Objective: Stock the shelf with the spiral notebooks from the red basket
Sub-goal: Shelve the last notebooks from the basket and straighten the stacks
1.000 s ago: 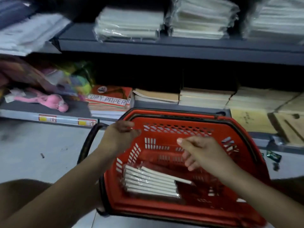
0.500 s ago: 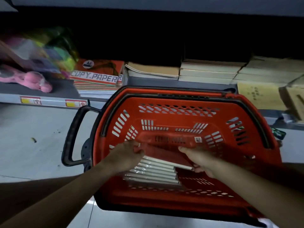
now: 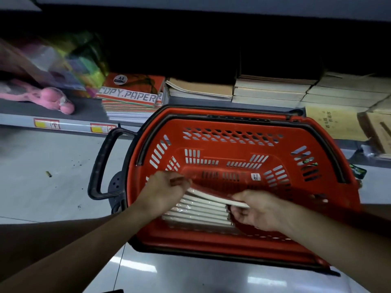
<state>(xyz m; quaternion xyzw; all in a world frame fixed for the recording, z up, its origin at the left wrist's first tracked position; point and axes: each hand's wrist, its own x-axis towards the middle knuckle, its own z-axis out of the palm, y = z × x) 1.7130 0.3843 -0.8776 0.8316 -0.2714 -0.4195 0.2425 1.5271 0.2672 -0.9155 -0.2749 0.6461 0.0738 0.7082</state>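
A red basket (image 3: 325, 170) stands on the floor in front of the low shelf (image 3: 19, 120). At its near side lies a stack of plastic-wrapped spiral notebooks (image 3: 201, 214), white page edges showing. The top notebook (image 3: 211, 192), red-covered, is tilted up off the stack. My left hand (image 3: 163, 193) pinches its left end. Gripping its right end is my right hand (image 3: 258, 210), thumb on top and fingers curled beneath. The rest of the basket floor is bare.
The low shelf holds a pink toy (image 3: 53, 98), an orange copy-paper pack (image 3: 131, 96), and brown and cream notebook stacks (image 3: 273, 92). Yellow paper packs (image 3: 336, 123) sit at the right. The basket's black handle (image 3: 101, 163) sticks out left over the grey floor.
Both hands went down into the basket and took hold of the top notebook, raising it off the stack. The view tilted down, so the upper shelf dropped out of sight.
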